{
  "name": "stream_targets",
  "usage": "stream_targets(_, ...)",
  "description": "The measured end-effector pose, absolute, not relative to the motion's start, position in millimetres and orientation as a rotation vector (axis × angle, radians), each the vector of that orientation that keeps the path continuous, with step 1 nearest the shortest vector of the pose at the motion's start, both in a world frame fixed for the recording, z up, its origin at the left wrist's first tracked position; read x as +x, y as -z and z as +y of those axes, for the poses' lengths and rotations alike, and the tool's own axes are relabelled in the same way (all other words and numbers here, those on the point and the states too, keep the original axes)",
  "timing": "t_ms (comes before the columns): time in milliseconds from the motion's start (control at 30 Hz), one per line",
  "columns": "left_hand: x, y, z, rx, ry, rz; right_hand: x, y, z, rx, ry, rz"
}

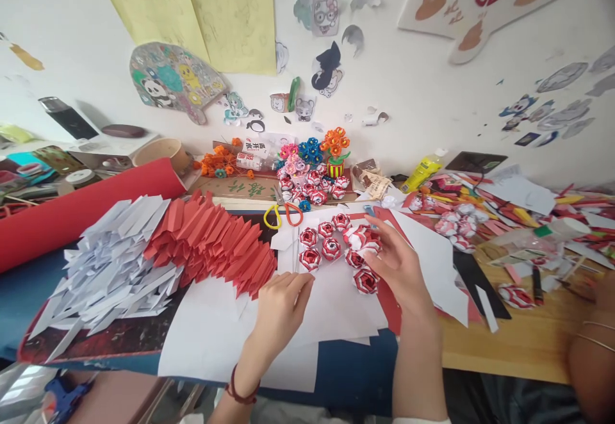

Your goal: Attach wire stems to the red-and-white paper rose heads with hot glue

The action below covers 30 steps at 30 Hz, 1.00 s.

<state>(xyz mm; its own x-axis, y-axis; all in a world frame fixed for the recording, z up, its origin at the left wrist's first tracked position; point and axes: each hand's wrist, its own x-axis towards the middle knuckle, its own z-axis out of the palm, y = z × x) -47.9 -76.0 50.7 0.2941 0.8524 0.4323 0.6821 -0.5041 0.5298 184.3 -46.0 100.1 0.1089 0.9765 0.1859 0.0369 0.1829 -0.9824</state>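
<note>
White paper strips (110, 251) far left, then red folded pieces (211, 238), both heaped. Left hand (282, 299) curled, fingertips bunched over the white paper (336, 309); can't tell if it pinches anything. Red-and-white flowers (331, 248) cluster just beyond it, reaching the right hand (396, 260), which is spread around the cluster's right side, contact unclear. Looks like flower arranging; next move calls for a light fingertip grip, petals uncrushed.

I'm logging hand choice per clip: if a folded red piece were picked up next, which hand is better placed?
Probably the left hand: it is close beside the folded red pieces, while the right hand is over at the red-and-white flowers, farther from them.
</note>
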Motion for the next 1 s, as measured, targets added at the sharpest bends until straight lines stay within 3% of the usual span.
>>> stream_targets(400,-35,-54,-62,2.173,-1.079,1.355,179,-127,11,-0.989,-1.128,-1.378)
stream_targets(1000,-51,-73,-63,2.167,-1.166,1.562,176,-115,16,-0.919,-1.255,-1.182)
